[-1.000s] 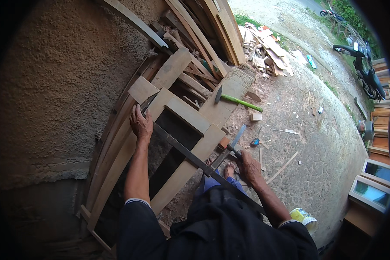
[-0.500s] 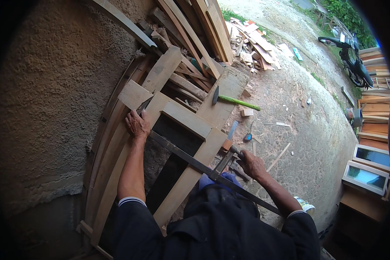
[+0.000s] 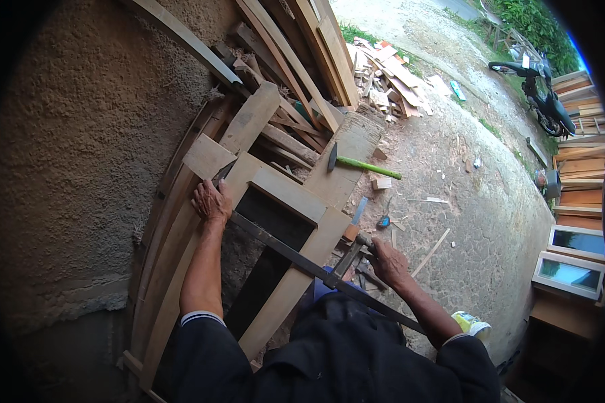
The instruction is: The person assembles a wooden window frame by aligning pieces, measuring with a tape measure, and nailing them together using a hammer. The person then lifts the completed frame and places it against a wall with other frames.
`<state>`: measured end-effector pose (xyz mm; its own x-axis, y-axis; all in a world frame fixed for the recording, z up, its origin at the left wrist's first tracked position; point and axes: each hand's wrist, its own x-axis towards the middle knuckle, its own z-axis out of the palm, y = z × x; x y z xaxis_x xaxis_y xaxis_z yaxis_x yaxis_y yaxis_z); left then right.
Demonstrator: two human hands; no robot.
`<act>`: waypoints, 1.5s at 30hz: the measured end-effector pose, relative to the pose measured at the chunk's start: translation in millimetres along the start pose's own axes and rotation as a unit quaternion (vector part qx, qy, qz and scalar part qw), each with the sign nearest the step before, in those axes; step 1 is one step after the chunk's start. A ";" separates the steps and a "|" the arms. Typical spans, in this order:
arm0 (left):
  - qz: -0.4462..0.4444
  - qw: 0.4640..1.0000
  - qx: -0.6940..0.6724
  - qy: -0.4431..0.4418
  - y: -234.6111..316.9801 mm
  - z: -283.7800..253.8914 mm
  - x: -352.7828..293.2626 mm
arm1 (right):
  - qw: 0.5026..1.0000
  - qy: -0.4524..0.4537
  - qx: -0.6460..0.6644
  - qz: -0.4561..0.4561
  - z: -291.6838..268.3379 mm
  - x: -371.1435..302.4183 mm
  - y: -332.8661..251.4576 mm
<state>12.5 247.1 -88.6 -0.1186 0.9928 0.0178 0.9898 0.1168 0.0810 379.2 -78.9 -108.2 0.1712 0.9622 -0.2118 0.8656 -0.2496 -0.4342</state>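
Observation:
A long dark metal bar clamp [image 3: 286, 251] lies across a pale wooden frame [image 3: 275, 295] with a dark opening. At the clamp's far left end, my left hand [image 3: 212, 200] is closed around its jaw, beside a square wood block [image 3: 207, 157]; the fingertips are partly hidden. My right hand [image 3: 390, 262] grips the screw handle on the sliding jaw [image 3: 346, 260]. A small reddish-brown block [image 3: 350, 232] sits between that screw end and the frame's right side. Beyond the frame, a hammer with a green handle [image 3: 370, 166] rests on a wide board [image 3: 348, 151].
A rough wall [image 3: 107, 148] runs along the left. Long planks [image 3: 329, 54] lean at the back, near a scrap-wood pile [image 3: 393, 77]. On the ground lie a blue tape measure [image 3: 384, 221] and offcuts. A motorcycle [image 3: 541, 97] and framed panes [image 3: 568, 275] stand at right.
The view has shifted slightly, so the far things sit lower. My right hand stays at the clamp's screw with its wrist turned a little; my left hand remains at the other end.

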 end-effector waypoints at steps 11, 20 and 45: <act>-0.004 1.000 -0.003 -0.011 -2.5 -2.5 5.5 | 0.795 -0.432 0.401 0.143 -27.1 48.9 27.1; -0.046 0.996 -0.058 -0.053 -5.0 0.5 25.2 | 0.993 -0.010 -0.045 0.112 14.5 9.0 -6.0; -0.047 0.998 -0.038 -0.031 4.9 -20.9 21.4 | 0.895 -0.349 0.266 0.080 -16.1 50.7 24.9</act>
<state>13.2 268.3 -67.0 -0.2035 0.9775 -0.0548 0.9656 0.2097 0.1540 417.1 -34.6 -115.7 -0.2241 0.6536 -0.7229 0.4781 -0.5726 -0.6660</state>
